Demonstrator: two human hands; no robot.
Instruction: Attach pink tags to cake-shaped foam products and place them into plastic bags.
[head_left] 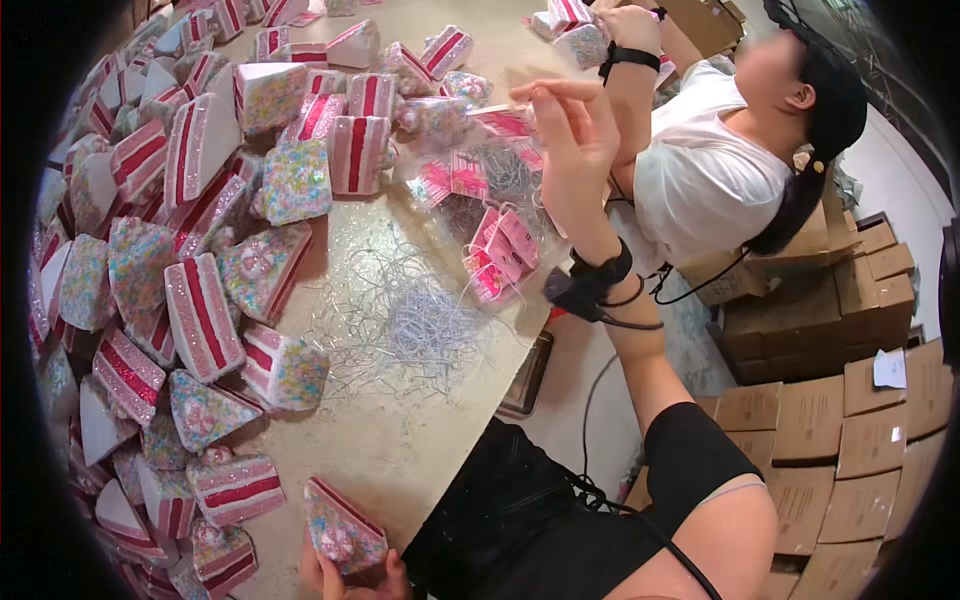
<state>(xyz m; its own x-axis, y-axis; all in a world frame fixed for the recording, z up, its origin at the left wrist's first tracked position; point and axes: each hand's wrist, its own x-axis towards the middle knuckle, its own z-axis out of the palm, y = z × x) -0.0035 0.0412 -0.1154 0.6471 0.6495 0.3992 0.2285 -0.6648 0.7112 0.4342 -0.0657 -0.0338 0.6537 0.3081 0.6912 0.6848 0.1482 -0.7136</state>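
At the bottom of the table my left hand (352,582) grips a decorative cake slice (343,532), its fingers and thumb at the lower sides. The slice has pastel sprinkles on top, a pink rosette and a glittery red-and-pink edge. My right hand (577,135) is raised over the far right table edge, thumb and forefinger pinched together. Whatever thin thing it may hold is too small to make out. Close to those fingertips is a pink-and-white tag (503,121); whether they touch is unclear. Below lies a clear plastic bag (415,185) with pink tags (505,240).
Many similar cake slices (205,315) are heaped along the left side. Loose silvery string loops (430,325) lie tangled mid-table. A co-worker in a white shirt (700,170) works at the upper right. Cardboard boxes (840,440) are stacked at right; black cables (590,400) hang beside the table.
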